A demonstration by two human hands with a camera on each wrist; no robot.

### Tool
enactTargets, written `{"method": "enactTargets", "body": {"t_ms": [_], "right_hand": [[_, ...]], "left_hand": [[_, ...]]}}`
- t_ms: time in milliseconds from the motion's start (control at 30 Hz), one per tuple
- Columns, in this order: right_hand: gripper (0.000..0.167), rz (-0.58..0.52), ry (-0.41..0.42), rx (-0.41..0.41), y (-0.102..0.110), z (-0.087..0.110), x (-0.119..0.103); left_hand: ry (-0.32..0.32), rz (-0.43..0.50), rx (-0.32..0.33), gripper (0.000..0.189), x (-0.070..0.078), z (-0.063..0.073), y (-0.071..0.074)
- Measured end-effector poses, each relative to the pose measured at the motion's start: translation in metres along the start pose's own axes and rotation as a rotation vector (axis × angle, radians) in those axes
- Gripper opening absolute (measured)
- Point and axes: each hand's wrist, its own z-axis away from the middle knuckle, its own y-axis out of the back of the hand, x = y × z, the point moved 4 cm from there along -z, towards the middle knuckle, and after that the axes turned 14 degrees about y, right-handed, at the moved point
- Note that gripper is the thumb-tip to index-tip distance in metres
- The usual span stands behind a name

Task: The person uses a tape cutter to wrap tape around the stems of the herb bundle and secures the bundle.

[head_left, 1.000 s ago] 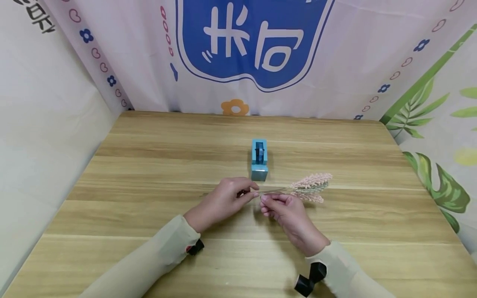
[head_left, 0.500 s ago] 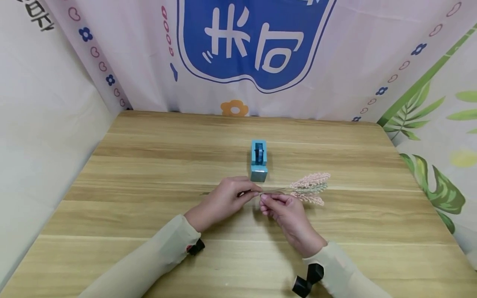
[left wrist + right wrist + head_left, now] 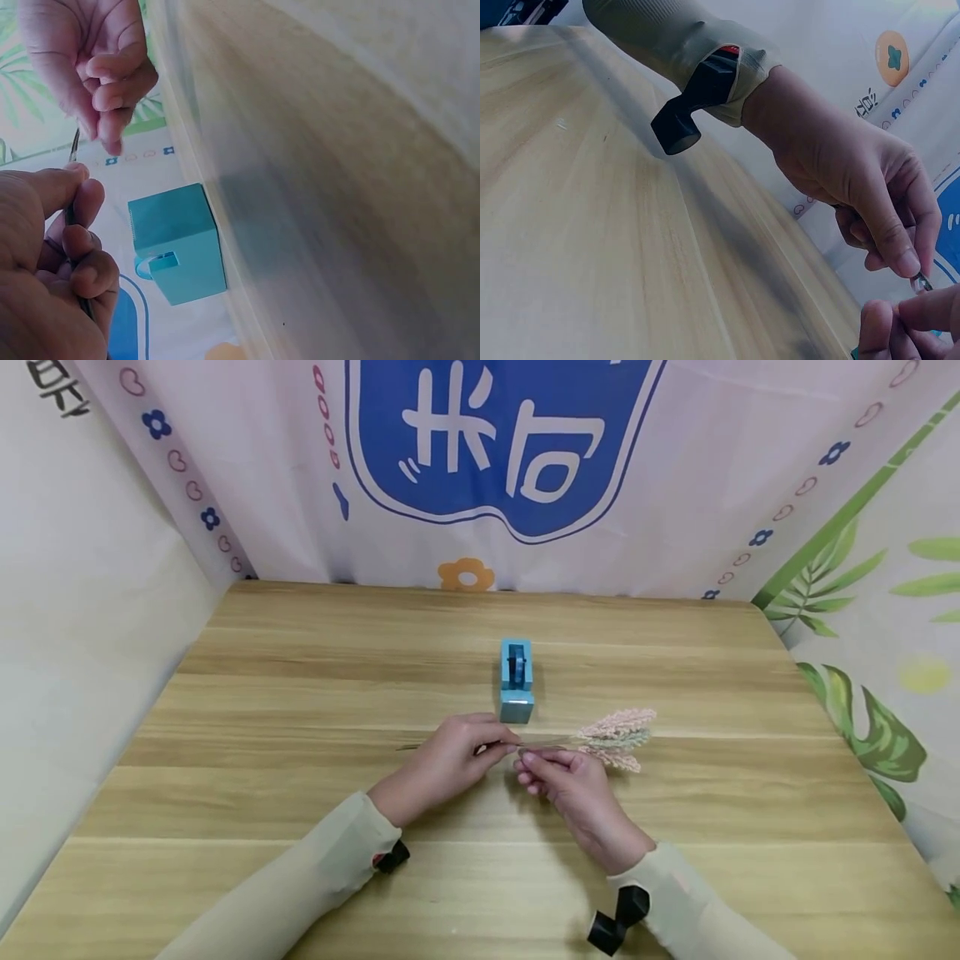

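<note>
Pink and pale green artificial flowers point(image 3: 617, 739) lie to the right in the head view, their thin stems point(image 3: 551, 742) running left between both hands. My left hand point(image 3: 450, 764) grips the stems between thumb and fingers, and the stem ends point(image 3: 408, 747) stick out behind it. Close by, my right hand point(image 3: 581, 797) pinches at the stems with thumb and curled fingers. A shiny clear bit, like tape point(image 3: 921, 282), shows on the stems at the left fingertips in the right wrist view. Just beyond the hands stands a blue tape dispenser point(image 3: 517, 681).
The wooden table point(image 3: 300, 643) extends all round the hands. Behind it hangs a printed cloth point(image 3: 285, 468) with a blue sign, and a leaf-patterned cloth point(image 3: 885, 718) is at the right. Black wrist cameras point(image 3: 618, 920) are strapped over the sleeves.
My left fingertips have closed down onto the stems since a second ago. Otherwise both hands keep nearly the same place while the head view shifts slightly.
</note>
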Motion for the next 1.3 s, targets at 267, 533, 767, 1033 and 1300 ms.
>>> {"method": "enactTargets", "body": {"t_ms": [267, 533, 767, 1033, 1300], "right_hand": [[0.028, 0.224, 0.105, -0.248, -0.002, 0.01, -0.011], [0.008, 0.941, 0.701, -0.268, -0.008, 0.027, -0.057], [0.025, 1.235, 1.137, -0.222, -0.013, 0.02, -0.062], [0.017, 1.284, 1.157, -0.258, -0.015, 0.007, -0.054], [0.014, 1.332, 1.157, -0.314, -0.015, 0.006, -0.057]], "left_hand": [[-0.012, 0.002, 0.01, 0.014, 0.0, 0.0, 0.001], [0.018, 0.001, 0.014, 0.015, 0.002, 0.0, 0.003], [-0.004, 0.002, 0.028, 0.015, 0.003, 0.001, 0.005], [-0.009, -0.008, 0.022, 0.015, 0.003, 0.001, 0.004], [0.02, -0.034, 0.032, 0.011, 0.004, 0.001, 0.004]]}}
